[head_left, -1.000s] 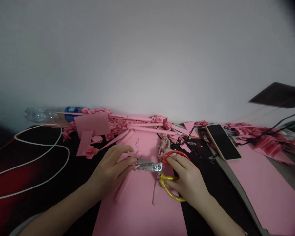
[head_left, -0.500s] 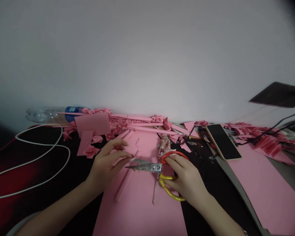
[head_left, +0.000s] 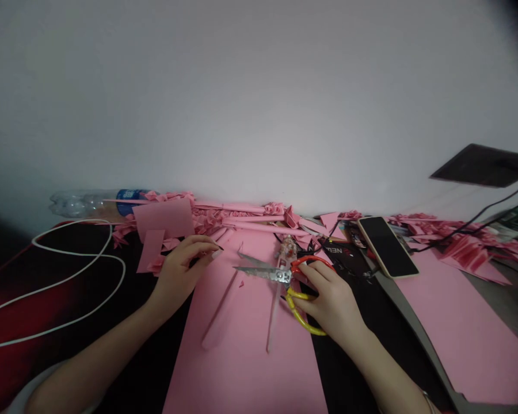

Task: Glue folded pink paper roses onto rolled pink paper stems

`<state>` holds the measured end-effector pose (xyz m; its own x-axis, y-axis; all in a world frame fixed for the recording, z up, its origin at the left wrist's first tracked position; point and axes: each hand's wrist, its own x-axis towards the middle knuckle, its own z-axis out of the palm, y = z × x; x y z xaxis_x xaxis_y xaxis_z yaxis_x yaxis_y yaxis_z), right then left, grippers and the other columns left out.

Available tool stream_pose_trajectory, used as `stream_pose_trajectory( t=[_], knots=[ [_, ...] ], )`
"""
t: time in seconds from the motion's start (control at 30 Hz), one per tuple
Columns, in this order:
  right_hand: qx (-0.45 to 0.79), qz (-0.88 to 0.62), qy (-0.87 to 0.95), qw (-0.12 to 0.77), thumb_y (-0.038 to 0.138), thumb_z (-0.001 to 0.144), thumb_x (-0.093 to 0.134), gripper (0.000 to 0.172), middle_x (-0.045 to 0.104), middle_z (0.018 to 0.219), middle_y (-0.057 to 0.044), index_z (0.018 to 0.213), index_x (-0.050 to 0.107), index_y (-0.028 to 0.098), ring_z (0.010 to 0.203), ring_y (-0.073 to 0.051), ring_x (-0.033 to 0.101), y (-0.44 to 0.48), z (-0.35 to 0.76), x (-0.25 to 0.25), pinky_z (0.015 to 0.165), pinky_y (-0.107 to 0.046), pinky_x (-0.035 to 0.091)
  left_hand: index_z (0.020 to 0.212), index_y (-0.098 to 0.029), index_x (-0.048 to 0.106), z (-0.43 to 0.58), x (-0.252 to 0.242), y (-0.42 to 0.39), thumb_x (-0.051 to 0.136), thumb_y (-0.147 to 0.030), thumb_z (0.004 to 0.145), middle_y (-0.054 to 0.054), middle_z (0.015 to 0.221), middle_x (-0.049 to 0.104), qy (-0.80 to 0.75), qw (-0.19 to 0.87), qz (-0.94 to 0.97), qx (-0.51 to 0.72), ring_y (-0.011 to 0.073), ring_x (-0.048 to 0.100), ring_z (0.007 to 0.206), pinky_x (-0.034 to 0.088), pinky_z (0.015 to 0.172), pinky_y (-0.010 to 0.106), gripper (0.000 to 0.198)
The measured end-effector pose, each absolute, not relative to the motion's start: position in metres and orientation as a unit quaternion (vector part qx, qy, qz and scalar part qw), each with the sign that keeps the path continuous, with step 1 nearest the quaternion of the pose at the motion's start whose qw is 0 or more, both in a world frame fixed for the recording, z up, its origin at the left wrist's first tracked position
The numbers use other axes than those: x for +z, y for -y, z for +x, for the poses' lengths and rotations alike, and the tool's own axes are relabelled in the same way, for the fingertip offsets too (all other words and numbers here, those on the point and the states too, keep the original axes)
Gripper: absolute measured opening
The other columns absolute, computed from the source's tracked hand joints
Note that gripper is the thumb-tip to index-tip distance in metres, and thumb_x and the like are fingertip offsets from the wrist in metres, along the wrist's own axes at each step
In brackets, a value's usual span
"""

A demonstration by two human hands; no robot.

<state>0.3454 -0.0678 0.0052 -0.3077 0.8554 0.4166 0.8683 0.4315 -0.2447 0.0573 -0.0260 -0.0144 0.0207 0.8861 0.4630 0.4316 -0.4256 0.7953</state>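
My right hand (head_left: 330, 290) grips a pair of scissors (head_left: 280, 275) with one red and one yellow handle, its blades parted and pointing left. Left of the blade tips, my left hand (head_left: 185, 267) is closed in a pinch; whatever is between the fingertips is too small to make out. Beneath the scissors lies a long pink paper sheet (head_left: 250, 368). On it rest a thin rolled pink paper stick (head_left: 219, 310), a pale slim stick (head_left: 273, 325) and a tiny pink scrap (head_left: 242, 284). A glue gun (head_left: 287, 250) lies partly hidden behind the scissors.
Folded pink paper flowers (head_left: 207, 218) and rolled stems line the wall. A plastic bottle (head_left: 84, 202) lies at the back left, above a looped white cable (head_left: 123, 276). At right are a phone (head_left: 387, 247), another pink sheet (head_left: 466, 328) and black cables (head_left: 479, 221).
My left hand has drawn away from the blades, up and to the left. The scissors have shifted slightly right and up, and a tiny pink scrap now shows on the sheet.
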Motion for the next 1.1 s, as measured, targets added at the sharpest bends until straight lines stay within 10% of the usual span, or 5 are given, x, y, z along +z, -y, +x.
stream_pose_trajectory(
  t=[0.73, 1.1],
  knots=[
    [-0.092, -0.631, 0.666, 0.387, 0.035, 0.076, 0.062, 0.036, 0.066, 0.097, -0.013, 0.104, 0.065, 0.013, 0.084, -0.026, 0.063, 0.035, 0.396, 0.0, 0.076, -0.037, 0.051, 0.093, -0.017, 0.068, 0.058, -0.008, 0.028, 0.061, -0.041, 0.078, 0.002, 0.071, 0.066, -0.533, 0.322, 0.62, 0.477, 0.0163, 0.061, 0.066, 0.052, 0.065, 0.027, 0.029],
    [-0.054, -0.752, 0.582, 0.305, 0.036, 0.076, 0.061, 0.027, 0.07, 0.071, -0.013, 0.084, 0.07, 0.012, 0.066, -0.026, 0.065, 0.018, 0.437, -0.002, 0.061, -0.033, 0.045, 0.079, -0.018, 0.063, 0.061, -0.016, 0.03, 0.071, -0.036, 0.069, 0.002, 0.073, 0.067, -0.489, 0.405, 0.585, 0.504, 0.0173, 0.065, 0.069, 0.055, 0.075, 0.034, 0.022]
  ],
)
